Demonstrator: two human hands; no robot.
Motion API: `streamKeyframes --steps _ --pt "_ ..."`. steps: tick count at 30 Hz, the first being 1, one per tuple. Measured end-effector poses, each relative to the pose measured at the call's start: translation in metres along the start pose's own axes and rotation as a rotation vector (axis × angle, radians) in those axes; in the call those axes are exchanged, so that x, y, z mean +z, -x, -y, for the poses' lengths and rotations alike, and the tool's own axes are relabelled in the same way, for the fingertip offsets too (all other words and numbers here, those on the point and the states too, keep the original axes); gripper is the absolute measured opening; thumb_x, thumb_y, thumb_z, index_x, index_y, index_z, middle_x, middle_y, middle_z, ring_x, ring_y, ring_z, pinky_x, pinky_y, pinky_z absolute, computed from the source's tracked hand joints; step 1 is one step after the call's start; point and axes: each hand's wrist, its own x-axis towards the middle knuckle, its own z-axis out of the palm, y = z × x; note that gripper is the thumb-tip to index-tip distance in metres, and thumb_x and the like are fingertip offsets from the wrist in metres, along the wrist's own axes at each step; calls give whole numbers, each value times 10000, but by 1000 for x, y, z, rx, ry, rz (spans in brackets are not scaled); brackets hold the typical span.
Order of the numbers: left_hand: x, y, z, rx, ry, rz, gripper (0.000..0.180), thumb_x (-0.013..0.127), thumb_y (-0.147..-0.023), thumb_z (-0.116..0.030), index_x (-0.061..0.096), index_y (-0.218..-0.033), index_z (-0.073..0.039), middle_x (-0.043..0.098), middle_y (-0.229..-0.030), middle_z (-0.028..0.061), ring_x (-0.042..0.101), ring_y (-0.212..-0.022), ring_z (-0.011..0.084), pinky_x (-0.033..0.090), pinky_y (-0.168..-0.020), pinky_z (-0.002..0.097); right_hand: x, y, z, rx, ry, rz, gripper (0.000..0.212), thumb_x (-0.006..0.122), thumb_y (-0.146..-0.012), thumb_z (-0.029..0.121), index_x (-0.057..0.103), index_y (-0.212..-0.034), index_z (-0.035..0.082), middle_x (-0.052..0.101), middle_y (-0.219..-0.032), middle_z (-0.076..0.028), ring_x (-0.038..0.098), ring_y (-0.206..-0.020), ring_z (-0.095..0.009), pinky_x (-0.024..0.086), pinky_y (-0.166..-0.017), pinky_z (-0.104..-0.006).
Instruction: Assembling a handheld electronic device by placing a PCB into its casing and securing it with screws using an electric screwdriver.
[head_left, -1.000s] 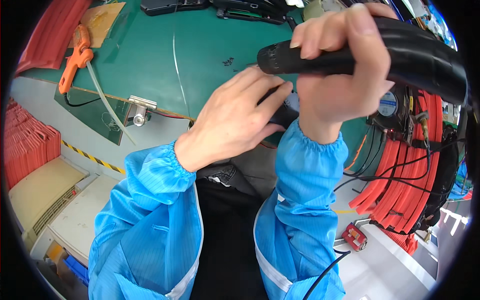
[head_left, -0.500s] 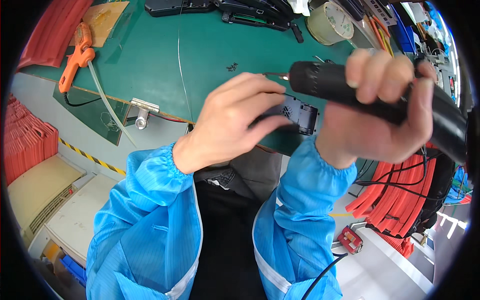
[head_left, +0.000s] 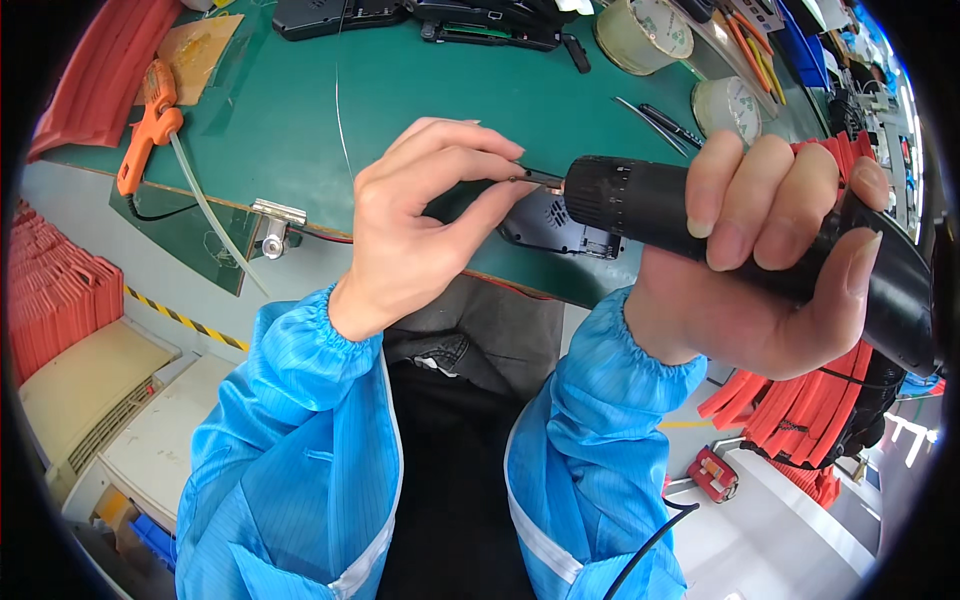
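My right hand (head_left: 760,250) is wrapped around a black electric screwdriver (head_left: 650,205), its bit pointing left. At the bit's tip, the thumb and fingertips of my left hand (head_left: 420,205) close in a pinch on what looks like a small dark screw (head_left: 514,179). Below the bit, a grey-black plastic housing (head_left: 560,232) with a round speaker grille lies near the table's front edge. My left fingers and the screwdriver cover part of it.
An orange glue gun (head_left: 153,125) lies at the left, near a metal clamp (head_left: 275,228) on the table edge. Black devices (head_left: 490,22) line the back. Tape rolls (head_left: 645,38), tweezers (head_left: 652,125) and a pen-like tool (head_left: 672,125) sit at the right of the green mat (head_left: 270,110).
My left thumb and fingers have come together at the bit's tip. The screwdriver in my right hand has moved slightly toward me and become steadier.
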Motion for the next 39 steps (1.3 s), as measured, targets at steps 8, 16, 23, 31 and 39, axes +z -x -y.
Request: streamKeyframes --steps 8,16,23,31,39 --pt "1 0 3 33 -16 -39 160 834 -751 41 770 -888 -13 752 -1018 88 700 -930 240 561 -779 339 -3 1 1 8 -15 62 309 559 -987 288 576 -1216 81 509 -727 1 474 -552 -122 393 -540 -330" --pt "2 -1 3 42 -27 -19 204 850 -744 21 771 -929 -13 750 -1025 95 704 -954 258 569 -798 348 -4 2 -1 -33 23 43 327 542 -997 292 566 -1244 79 515 -734 -10 469 -547 -129 394 -538 -337" --pt "1 -4 -4 112 -237 140 536 932 -667 -103 735 -1159 -19 707 -1194 122 645 -1165 345 543 -977 442 -7 9 11 -57 146 -18 339 535 -986 264 550 -1257 61 504 -724 -25 458 -541 -138 393 -530 -341" --pt "9 -3 -5 150 -352 365 703 936 -607 -145 712 -1265 -36 697 -1266 116 593 -1289 366 462 -1130 516 -31 29 47 72 443 -164 342 545 -943 189 522 -1236 14 470 -679 -34 441 -515 -149 404 -513 -354" --pt "10 -1 -4 130 -359 363 687 928 -609 -135 715 -1254 -28 698 -1246 125 608 -1259 366 460 -1137 521 -30 36 42 63 480 -217 305 537 -941 157 512 -1206 8 468 -667 -51 445 -510 -153 411 -502 -355"
